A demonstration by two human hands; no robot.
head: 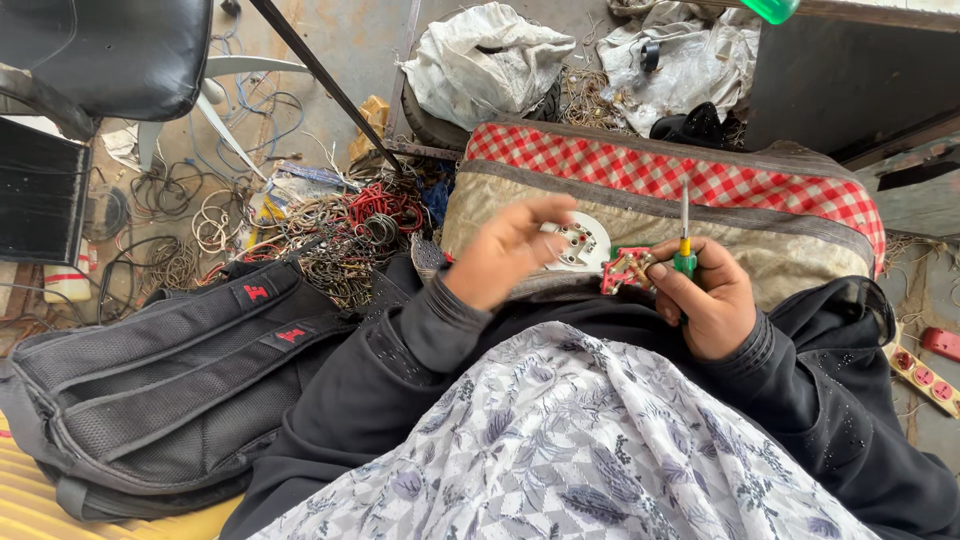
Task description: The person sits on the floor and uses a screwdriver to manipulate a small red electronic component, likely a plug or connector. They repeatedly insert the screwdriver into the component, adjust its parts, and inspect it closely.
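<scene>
Head view: near the middle of the frame a round white socket plate (578, 243) was held up by the left hand (505, 252), fingers half curled against its edge, above a checked red-and-tan cushion (700, 200). Just right of it, the right hand (708, 298) was closed around a green-handled screwdriver (684, 245) and a small red plug part (625, 270). The plate was judged light, stiff, brittle plastic, best gripped by its rim. A black backpack (160, 390) lay at lower left.
</scene>
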